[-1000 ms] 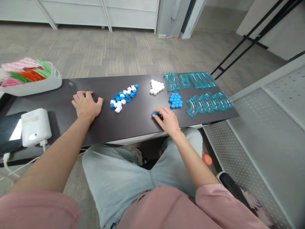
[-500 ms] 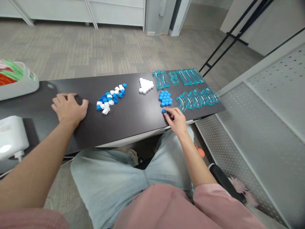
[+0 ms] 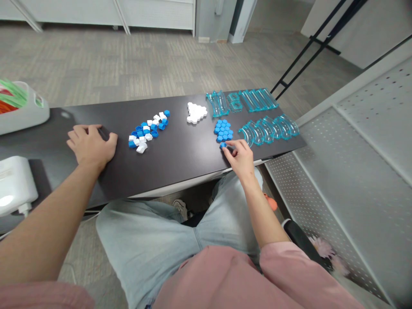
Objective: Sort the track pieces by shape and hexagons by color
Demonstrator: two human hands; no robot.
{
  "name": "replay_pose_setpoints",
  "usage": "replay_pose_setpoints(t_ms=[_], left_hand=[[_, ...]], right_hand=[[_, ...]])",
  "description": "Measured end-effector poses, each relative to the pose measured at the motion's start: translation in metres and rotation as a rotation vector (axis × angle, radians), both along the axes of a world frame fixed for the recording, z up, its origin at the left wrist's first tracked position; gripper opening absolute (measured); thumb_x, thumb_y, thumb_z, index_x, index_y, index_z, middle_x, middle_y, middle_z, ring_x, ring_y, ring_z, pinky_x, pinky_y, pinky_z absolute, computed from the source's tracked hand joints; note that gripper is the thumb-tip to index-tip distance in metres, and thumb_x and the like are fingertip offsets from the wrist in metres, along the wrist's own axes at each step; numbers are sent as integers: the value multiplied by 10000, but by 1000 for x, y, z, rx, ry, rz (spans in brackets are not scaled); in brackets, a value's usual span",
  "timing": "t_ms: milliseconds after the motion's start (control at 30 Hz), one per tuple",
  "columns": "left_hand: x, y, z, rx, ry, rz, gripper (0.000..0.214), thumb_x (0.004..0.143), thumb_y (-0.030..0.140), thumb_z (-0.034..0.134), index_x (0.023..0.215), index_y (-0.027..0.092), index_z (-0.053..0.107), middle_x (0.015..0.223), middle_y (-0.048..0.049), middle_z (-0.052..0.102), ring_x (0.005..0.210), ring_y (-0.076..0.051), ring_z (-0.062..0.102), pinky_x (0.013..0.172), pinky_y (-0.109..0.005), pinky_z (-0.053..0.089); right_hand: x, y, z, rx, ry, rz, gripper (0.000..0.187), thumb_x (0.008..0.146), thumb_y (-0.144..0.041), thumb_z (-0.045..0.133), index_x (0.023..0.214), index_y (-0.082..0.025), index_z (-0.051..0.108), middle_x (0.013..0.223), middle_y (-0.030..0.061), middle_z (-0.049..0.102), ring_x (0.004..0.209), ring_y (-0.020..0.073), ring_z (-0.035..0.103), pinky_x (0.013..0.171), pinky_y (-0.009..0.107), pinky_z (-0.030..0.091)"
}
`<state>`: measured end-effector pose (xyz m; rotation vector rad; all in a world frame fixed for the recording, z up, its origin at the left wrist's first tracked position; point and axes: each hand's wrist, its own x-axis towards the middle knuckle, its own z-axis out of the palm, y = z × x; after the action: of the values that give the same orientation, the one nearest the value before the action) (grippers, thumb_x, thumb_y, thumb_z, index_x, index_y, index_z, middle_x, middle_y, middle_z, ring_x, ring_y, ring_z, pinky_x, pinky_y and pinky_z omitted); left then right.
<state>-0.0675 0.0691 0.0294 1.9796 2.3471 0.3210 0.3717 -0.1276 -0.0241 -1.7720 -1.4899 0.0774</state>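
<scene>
My right hand (image 3: pixel 240 158) pinches a small blue hexagonal piece (image 3: pixel 222 145) between thumb and fingertips, low over the table or on it. Just beyond that piece lies a tight cluster of blue hexagonal pieces (image 3: pixel 223 130), fitted side by side. My left hand (image 3: pixel 92 145) rests on the tabletop with its fingers spread, holding nothing. To its right is a loose, mixed pile of blue and white hexagonal pieces (image 3: pixel 148 130), some tipped on their sides. A closely packed group of white hexagonal pieces (image 3: pixel 196 113) sits between the pile and the blue cluster.
Clear teal plastic curved parts (image 3: pixel 268 129) and straight parts (image 3: pixel 259 100) lie in rows on the right of the dark table (image 3: pixel 180 159). On the left stand a white basket (image 3: pixel 40 112) with green and orange items and a white device (image 3: pixel 16 184) with a cable.
My right hand has shifted slightly with the blue hexagonal piece, which shows more of its top now. My left hand stays in place. The view has tilted a little.
</scene>
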Motion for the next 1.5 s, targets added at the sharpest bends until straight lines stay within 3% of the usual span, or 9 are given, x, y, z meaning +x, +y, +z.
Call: replay_pose_setpoints(t_ms=[200,467,800,1500], left_hand=[[-1,0,-1,-1,3,-7,837,1059,541,441,1697,35,636,1776,-358,506,1655,-536,449,1403,-682,379],[1,-2,1,-10,0,-3,838,1059,538,438,1709,44,627,1776,-344,507,1658,-521,437,1409,-675,372],[0,0,2,-6,-18,-15,822,1071,521,457,1690,8,631,1773,-378,497,1658,-555,451,1409,-706,369],[4,0,1,-4,35,22,722,1097,413,539,1704,36,646,1776,-334,528,1666,-528,491,1414,-675,399]], right_hand=[[0,5,-2,-21,-7,-28,341,1155,-559,742,1177,-245,875,1181,102,812,645,174,560,836,412,650],[-3,11,-5,-28,-3,-80,248,1127,-457,750,1154,-240,866,1193,107,820,646,178,550,812,400,628],[-4,10,-2,-5,-11,-51,228,1112,-403,733,1168,-237,878,1157,100,809,629,176,523,809,411,619],[0,13,-10,14,17,-55,259,1148,-428,725,1199,-242,898,1146,89,811,614,159,478,806,391,608]])
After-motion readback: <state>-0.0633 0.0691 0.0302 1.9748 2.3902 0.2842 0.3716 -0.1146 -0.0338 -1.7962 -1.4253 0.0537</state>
